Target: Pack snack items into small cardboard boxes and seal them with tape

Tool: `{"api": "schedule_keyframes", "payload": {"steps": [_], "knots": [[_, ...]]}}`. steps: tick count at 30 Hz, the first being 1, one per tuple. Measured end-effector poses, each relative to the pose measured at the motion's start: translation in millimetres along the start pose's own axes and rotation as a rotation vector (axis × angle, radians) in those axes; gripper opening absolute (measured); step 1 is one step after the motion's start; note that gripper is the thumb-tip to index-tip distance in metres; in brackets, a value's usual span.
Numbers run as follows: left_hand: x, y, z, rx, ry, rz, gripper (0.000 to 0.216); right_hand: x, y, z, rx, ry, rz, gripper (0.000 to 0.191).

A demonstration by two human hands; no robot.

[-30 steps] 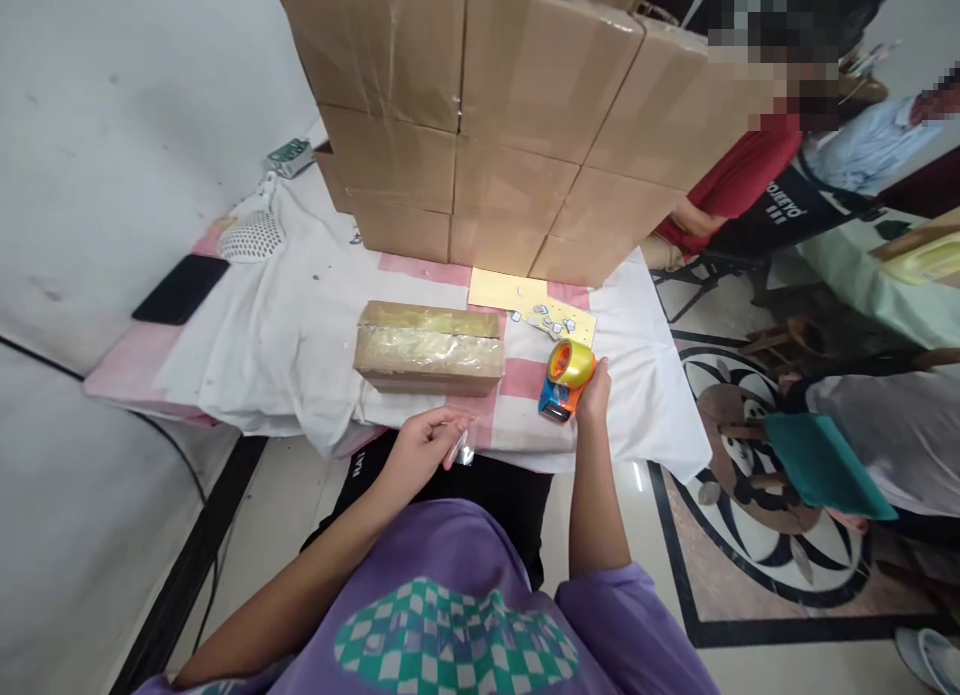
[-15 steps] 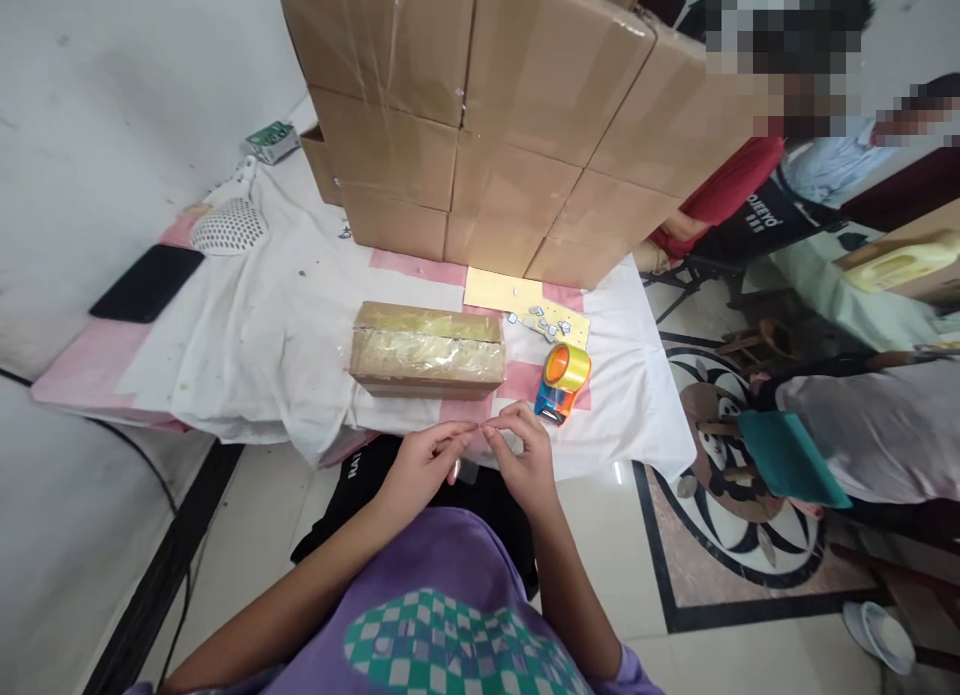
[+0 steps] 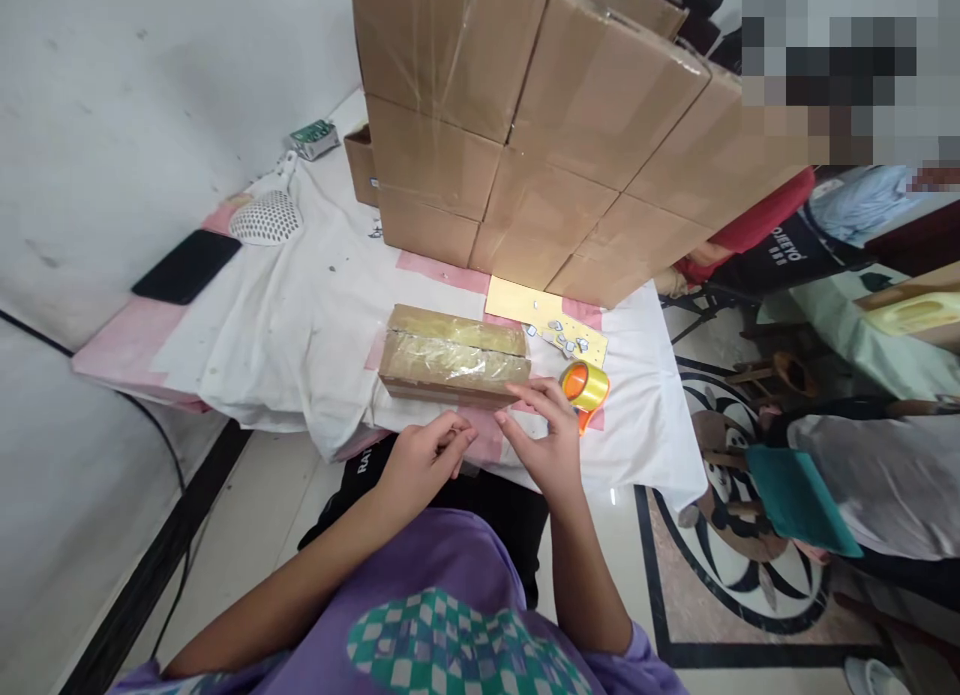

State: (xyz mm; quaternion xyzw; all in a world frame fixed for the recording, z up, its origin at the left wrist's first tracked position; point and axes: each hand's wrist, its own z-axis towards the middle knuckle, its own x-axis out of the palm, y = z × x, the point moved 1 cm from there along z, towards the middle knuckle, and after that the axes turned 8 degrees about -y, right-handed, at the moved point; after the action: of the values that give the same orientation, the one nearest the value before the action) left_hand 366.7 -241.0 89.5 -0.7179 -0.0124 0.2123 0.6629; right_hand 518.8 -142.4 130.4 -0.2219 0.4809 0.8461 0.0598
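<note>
A low cardboard box (image 3: 450,355), sealed with clear tape, lies on the white cloth of the table (image 3: 285,335). My left hand (image 3: 427,460) hovers at the table's near edge just in front of the box, fingers curled together; whatever is in them is hidden. My right hand (image 3: 544,440) is beside it with fingers stretched out, its fingertips close to the box's front right corner. An orange tape dispenser with a yellow roll (image 3: 585,385) rests just right of that hand, partly hidden by it.
A tall stack of large cartons (image 3: 562,125) fills the back of the table. In front of it lies a yellow card with small pieces (image 3: 544,313). A black phone (image 3: 186,265), a white perforated object (image 3: 266,218) and a small green box (image 3: 313,140) lie at left. People sit at right (image 3: 757,225).
My right hand left the tape dispenser, met my left hand in front of me, and now has spread open near the box's corner. The camera shifted a little.
</note>
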Motion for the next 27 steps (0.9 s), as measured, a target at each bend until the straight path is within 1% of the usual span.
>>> {"api": "schedule_keyframes", "payload": {"steps": [2,4,5,8,10,11,13,16,18,20,22,23,25,27], "knots": [[-3,0,3,0.005,-0.013,-0.017,0.026,2,4,10,-0.037,0.039,0.031,0.008],[-5,-1,4,-0.005,-0.046,-0.028,0.023,3,7,20,-0.061,0.063,0.052,0.009],[-6,-1,4,-0.020,-0.065,-0.030,0.026,3,8,26,-0.070,0.059,0.059,0.009],[-10,1,5,-0.099,-0.089,-0.038,0.048,-4,6,44,-0.091,-0.012,0.083,0.006],[-13,5,4,-0.131,-0.099,-0.050,0.050,-12,5,57,-0.097,-0.060,0.083,0.005],[-15,7,3,-0.136,-0.115,-0.058,0.050,-15,6,62,-0.098,-0.060,0.083,0.004],[-19,11,1,-0.128,-0.170,-0.075,0.050,-21,7,72,-0.090,-0.020,0.100,0.003],[-25,14,-1,-0.076,-0.277,-0.109,0.053,-24,13,83,-0.051,0.081,0.192,0.002],[-28,14,0,-0.013,-0.339,-0.128,0.056,-20,16,89,-0.014,0.159,0.253,0.003],[-30,12,3,0.056,-0.383,-0.110,0.057,-11,15,95,0.014,0.223,0.277,0.004],[-31,10,10,0.143,-0.395,-0.017,0.057,4,8,103,0.036,0.266,0.248,0.005],[-31,9,15,0.195,-0.377,0.063,0.055,13,2,108,0.043,0.279,0.219,0.007],[-27,9,25,0.283,-0.310,0.276,0.051,30,-13,116,0.048,0.281,0.138,0.011],[-22,12,34,0.313,-0.257,0.513,0.047,43,-30,123,0.050,0.261,0.031,0.013]]}}
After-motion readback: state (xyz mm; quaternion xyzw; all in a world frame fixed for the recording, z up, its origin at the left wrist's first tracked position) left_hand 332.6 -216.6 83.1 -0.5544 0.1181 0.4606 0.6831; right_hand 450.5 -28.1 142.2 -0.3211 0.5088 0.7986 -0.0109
